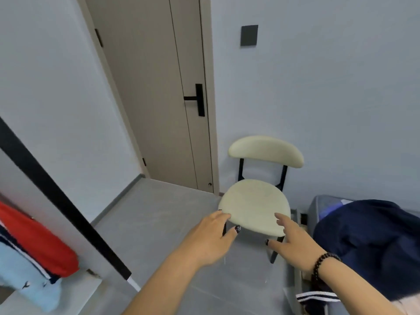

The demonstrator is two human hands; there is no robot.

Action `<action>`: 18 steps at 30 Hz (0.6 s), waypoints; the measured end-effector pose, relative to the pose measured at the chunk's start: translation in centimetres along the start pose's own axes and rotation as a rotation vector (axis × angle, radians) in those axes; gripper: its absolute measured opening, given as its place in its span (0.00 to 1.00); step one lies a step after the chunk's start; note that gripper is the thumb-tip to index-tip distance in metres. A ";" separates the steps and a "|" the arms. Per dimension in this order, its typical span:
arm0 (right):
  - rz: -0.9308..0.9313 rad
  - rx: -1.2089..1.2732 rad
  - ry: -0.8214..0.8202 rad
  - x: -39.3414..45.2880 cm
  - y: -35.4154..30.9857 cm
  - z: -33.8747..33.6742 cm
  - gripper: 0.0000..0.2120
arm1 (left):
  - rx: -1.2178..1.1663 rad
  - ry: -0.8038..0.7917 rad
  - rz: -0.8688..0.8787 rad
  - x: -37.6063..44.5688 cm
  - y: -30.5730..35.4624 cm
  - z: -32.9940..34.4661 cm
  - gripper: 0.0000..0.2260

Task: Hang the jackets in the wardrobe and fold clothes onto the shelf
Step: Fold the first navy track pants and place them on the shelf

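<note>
Both hands extended toward cream chair (255, 205). Left hand (211, 237) fingers loose, holding nothing, near seat front edge. Right hand (293, 239) spread, holding nothing. Navy jacket (372, 242) at right.

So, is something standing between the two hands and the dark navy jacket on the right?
Nothing visible does. Both hands, left and right, reach toward the cream round-seated chair; the dark navy jacket lies beside the right forearm.

Chair (254, 205): cream padded seat & back, smooth matt, leather-like; legs black, prob. metal. Door (147, 87), upper centre: beige, matt, w/ black matt handle (198, 99). Floor (159, 214): grey, smooth, slight sheen. Lower right: navy jacket (372, 242), soft cloth. Lower left: red cloth (38, 237), light blue fuzzy knit (22, 276).
</note>
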State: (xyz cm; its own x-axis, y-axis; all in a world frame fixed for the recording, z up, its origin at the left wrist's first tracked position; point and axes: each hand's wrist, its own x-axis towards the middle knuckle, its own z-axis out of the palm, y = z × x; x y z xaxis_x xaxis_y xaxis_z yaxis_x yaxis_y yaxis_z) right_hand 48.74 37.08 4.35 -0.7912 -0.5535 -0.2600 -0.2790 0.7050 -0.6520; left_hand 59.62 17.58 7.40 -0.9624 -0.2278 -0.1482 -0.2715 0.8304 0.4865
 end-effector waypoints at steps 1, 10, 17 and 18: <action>0.011 -0.007 0.002 0.5 1.2 -0.9 0.38 | 0.003 -0.008 0.002 1.3 1.0 0.7 0.23; 0.119 0.000 0.016 2.6 9.7 -6.8 0.35 | -0.034 -0.140 0.084 10.7 8.4 6.7 0.23; 0.271 0.075 0.038 4.3 14.9 -8.0 0.34 | -0.043 -0.267 0.174 16.9 10.9 10.4 0.23; 0.287 0.085 0.042 4.8 15.5 -8.0 0.34 | -0.040 -0.287 0.187 17.8 11.0 10.8 0.23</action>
State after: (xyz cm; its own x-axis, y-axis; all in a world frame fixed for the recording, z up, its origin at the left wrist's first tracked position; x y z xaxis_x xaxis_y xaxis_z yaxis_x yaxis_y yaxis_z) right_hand 36.30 48.89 -1.25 -0.8535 -0.3166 -0.4138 0.0048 0.7893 -0.6140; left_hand 39.59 28.19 0.81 -0.9545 0.0837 -0.2861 -0.0960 0.8223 0.5609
